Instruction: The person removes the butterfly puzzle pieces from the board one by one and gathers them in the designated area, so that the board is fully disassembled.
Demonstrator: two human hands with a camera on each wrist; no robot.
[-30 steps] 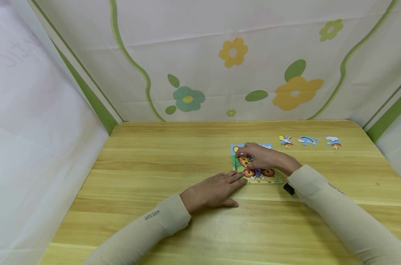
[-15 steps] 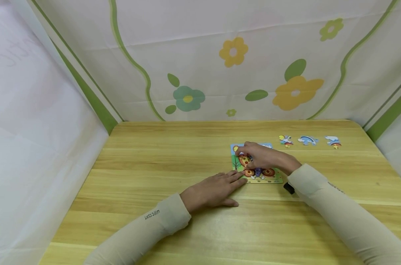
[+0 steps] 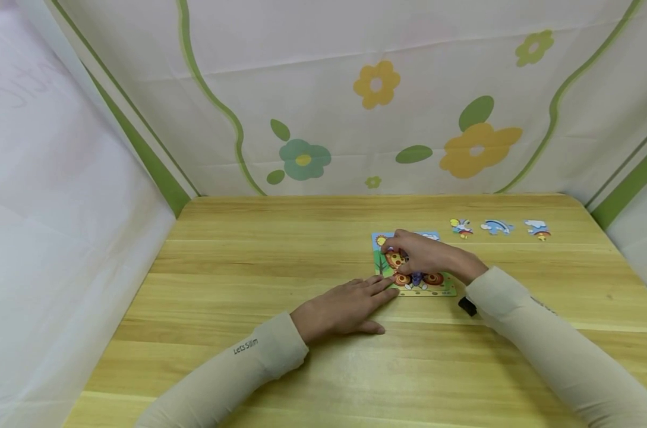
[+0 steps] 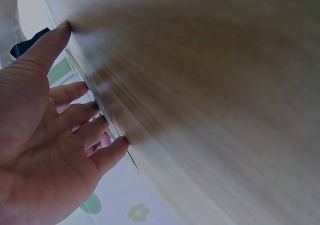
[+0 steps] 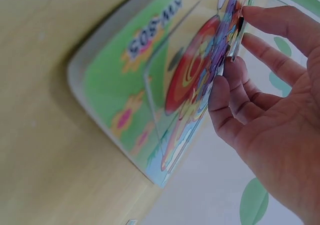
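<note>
A jigsaw board (image 3: pixel 381 285) with a colourful butterfly picture lies on the table, in front of both hands in the head view. My left hand (image 3: pixel 350 306) rests palm down with its fingers extended, the fingertips at the board's lower left edge. Over the upper middle of the board, my right hand (image 3: pixel 422 252) reaches down with bent fingers. Between its thumb and fingers it pinches a thin puzzle piece (image 5: pixel 236 47), tilted on edge against the board in the right wrist view. The fingers hide most of that piece and part of the picture.
Three loose puzzle pieces lie in a row at the back right: one with yellow and red (image 3: pixel 462 228), a rainbow piece (image 3: pixel 497 227) and a cloud piece (image 3: pixel 537 229). A flower-printed cloth (image 3: pixel 344 131) hangs behind the wooden table (image 3: pixel 259 255). White cloth (image 3: pixel 61 238) bounds the left side.
</note>
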